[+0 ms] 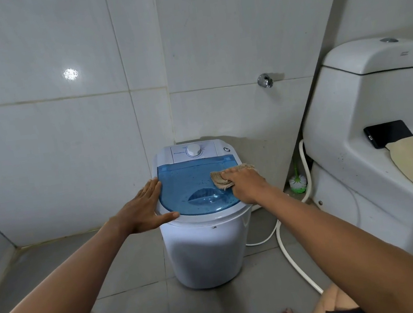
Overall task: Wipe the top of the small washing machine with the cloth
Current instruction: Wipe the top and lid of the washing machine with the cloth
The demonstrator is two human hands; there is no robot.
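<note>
Small washing machine [208, 251] stood on the grey tile floor [136, 267] in the corner, back against the wall. White body, translucent blue lid [191, 185] on top, white dial [194, 149] on the panel behind the lid. Lid was down, with dark specks or droplets scattered on it.

Left hand [145, 210] lay flat on the machine's left rim, fingers straight and together, thumb spread along the front edge. It gripped nothing, just rested on the edge.

Right hand [243, 181] was on the right side of the lid, pressing a beige cloth [220, 179] down onto it. Cloth was bunched under the palm and fingers, and its edges stuck out to the left and behind the hand. Fingers looked bent over the cloth; couldn't tell how tight the grip was.

Toilet [356, 135] sat right of the machine, with a black phone [388, 133] on its ledge. White hose [294, 263] ran across the floor between them. Green-and-white brush [298, 183] stood by the wall behind the hose. Chrome tap [265, 80] on the wall above.
</note>
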